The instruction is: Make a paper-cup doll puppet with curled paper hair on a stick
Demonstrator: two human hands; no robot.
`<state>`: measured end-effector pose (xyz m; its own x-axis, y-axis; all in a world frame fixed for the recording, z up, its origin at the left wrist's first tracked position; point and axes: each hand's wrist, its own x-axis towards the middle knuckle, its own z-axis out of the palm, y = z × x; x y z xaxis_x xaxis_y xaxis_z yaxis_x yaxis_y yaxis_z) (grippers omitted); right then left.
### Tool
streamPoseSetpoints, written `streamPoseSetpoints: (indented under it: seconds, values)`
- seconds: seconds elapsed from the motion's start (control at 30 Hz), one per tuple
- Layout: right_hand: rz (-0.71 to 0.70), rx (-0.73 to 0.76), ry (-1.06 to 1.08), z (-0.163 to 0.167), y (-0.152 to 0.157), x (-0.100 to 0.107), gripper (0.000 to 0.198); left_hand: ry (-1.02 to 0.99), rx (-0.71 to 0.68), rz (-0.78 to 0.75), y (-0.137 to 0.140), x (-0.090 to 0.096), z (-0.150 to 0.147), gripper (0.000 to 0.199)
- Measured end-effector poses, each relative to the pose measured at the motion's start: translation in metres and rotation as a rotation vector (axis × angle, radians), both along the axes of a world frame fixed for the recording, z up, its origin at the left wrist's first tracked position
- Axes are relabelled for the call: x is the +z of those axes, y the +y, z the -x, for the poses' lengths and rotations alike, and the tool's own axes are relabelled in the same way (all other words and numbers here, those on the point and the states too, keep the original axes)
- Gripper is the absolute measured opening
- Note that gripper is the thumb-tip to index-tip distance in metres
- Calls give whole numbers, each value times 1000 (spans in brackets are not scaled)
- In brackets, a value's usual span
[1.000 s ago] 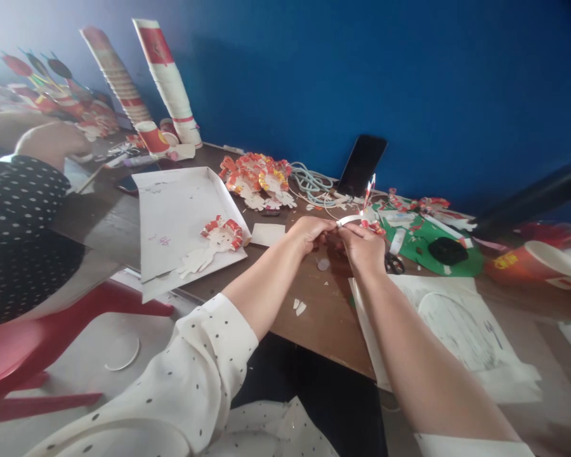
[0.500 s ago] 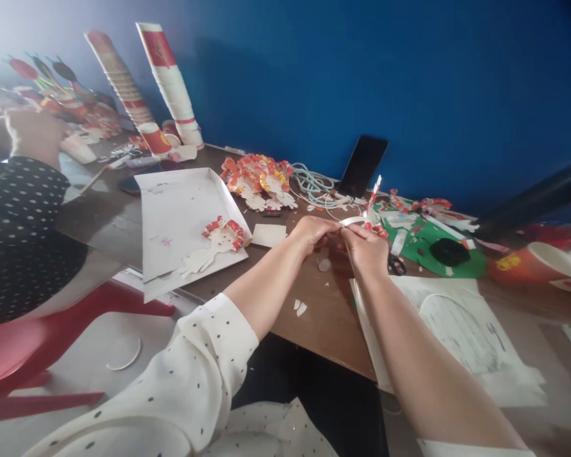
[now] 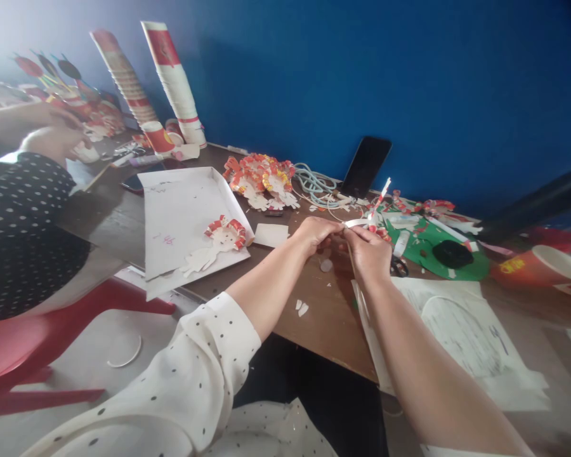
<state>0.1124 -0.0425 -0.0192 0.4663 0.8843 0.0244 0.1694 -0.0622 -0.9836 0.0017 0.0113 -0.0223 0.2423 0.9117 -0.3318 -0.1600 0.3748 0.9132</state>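
My left hand (image 3: 316,233) and my right hand (image 3: 368,251) meet over the brown table, thumbs and fingers pinched together. A thin white paper strip (image 3: 356,223) runs between their fingertips and bends off to the right. A red-and-white paper strip (image 3: 381,195) sticks up just beyond my right hand; whether it joins the white one I cannot tell. Scissors (image 3: 400,266) lie beside my right wrist, partly covered. To the left, a paper figure with red curled hair (image 3: 224,235) rests on a shallow white cardboard tray (image 3: 181,203).
Several similar figures are heaped in a pile (image 3: 261,172) near the wall. A phone (image 3: 366,166) leans there beside a coiled cable (image 3: 314,181). Green paper (image 3: 478,265) and a paper cup (image 3: 537,268) are at right. Another person's hand (image 3: 52,130) works at far left.
My hands stay pinched at nearly the same place. The view has shifted slightly. At far left, the other person's hands have moved into fuller view.
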Motion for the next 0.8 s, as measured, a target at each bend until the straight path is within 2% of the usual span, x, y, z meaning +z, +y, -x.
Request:
streamPoseSetpoints:
  seconds: [0.2,0.4,0.5,0.67,0.8]
  values:
    - [-26,36,-90,2,-2,0,26,43,9,-65,2,-6,-2,18]
    - [-8,65,1,2,0,-2,28,62,33,-66,-2,-1,-3,17]
    - [10,52,26,4,-2,2,26,70,29,-71,-4,2,-3,23]
    - [21,46,0,7,-4,3,20,117,35,-64,-4,3,-3,27]
    - [-10,69,-54,5,-2,-2,23,143,44,-62,-3,1,-3,26]
